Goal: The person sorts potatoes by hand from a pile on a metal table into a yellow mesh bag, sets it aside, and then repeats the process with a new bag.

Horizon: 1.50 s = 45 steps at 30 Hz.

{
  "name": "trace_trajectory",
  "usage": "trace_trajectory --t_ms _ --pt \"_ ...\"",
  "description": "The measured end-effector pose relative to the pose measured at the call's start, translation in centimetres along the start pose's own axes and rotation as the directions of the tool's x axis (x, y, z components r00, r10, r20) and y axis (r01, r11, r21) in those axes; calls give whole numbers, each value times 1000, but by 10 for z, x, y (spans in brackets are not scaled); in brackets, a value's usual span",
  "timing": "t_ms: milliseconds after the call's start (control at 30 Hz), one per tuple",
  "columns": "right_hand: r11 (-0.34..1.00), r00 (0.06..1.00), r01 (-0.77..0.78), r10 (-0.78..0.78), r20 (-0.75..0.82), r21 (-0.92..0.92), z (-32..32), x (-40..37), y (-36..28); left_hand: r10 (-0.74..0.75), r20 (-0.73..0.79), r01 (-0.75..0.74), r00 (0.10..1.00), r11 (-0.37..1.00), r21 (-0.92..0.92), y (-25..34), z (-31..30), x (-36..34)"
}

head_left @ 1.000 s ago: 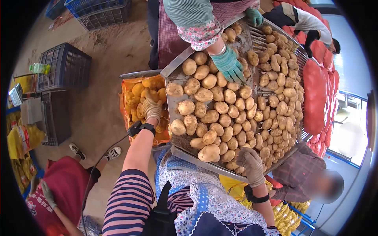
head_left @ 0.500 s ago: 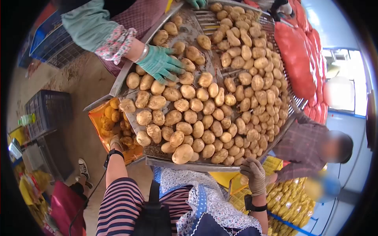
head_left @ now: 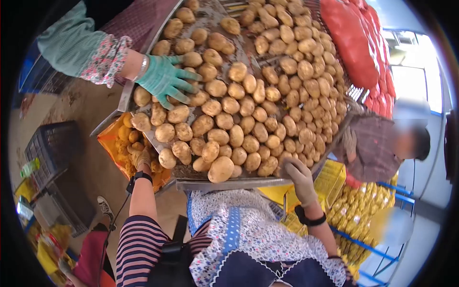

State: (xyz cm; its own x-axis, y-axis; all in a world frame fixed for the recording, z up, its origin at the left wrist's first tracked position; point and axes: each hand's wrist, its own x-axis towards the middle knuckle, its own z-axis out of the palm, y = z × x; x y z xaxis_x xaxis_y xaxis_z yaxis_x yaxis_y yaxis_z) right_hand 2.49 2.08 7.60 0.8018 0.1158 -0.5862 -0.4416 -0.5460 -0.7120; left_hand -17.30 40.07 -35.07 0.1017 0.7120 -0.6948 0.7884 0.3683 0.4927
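Observation:
My left hand [head_left: 140,157], in a tan glove, reaches into an orange mesh bag [head_left: 108,142] below the table's left edge. It touches potatoes [head_left: 125,134] inside, and its fingertips are too obscured to show a grip. At the near right edge, my right hand [head_left: 299,178], also gloved, lies over the potatoes [head_left: 267,165] with fingers stretched out and nothing visibly held. Many loose potatoes cover the metal sorting table [head_left: 215,184]. Across from me, a co-worker's green-gloved hand [head_left: 167,80] spreads over potatoes on the left side.
Red sacks [head_left: 349,45] lean beyond the table's right side, where another person [head_left: 370,143] stands. Yellow mesh bags of potatoes [head_left: 363,210] and a yellow crate [head_left: 330,182] are at lower right. Dark crates [head_left: 52,148] stand on the floor at left.
My right hand has moved from the table's rim onto the potatoes beside it. The co-worker's green glove has shifted left. My left hand stays in the bag, and the whole view has shifted.

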Motion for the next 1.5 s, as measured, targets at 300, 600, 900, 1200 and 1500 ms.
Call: trace_trajectory --t_ms 300,600,900,1200,1500 --pt "43 398 904 -446 802 -425 110 49 30 172 0 -140 985 802 -580 69 -66 -98" --pt "917 730 110 -337 595 385 107 56 43 492 -87 -452 866 698 -555 99 -72 -252" --pt "367 710 -557 -255 657 745 19 17 23 795 257 -564 550 580 -588 182 -35 -388" --pt "479 713 -162 -548 438 863 -62 6 64 756 606 -364 247 652 -665 200 23 -503" --pt "564 563 546 -794 228 620 -86 18 107 853 487 -642 186 481 -597 177 65 -535"
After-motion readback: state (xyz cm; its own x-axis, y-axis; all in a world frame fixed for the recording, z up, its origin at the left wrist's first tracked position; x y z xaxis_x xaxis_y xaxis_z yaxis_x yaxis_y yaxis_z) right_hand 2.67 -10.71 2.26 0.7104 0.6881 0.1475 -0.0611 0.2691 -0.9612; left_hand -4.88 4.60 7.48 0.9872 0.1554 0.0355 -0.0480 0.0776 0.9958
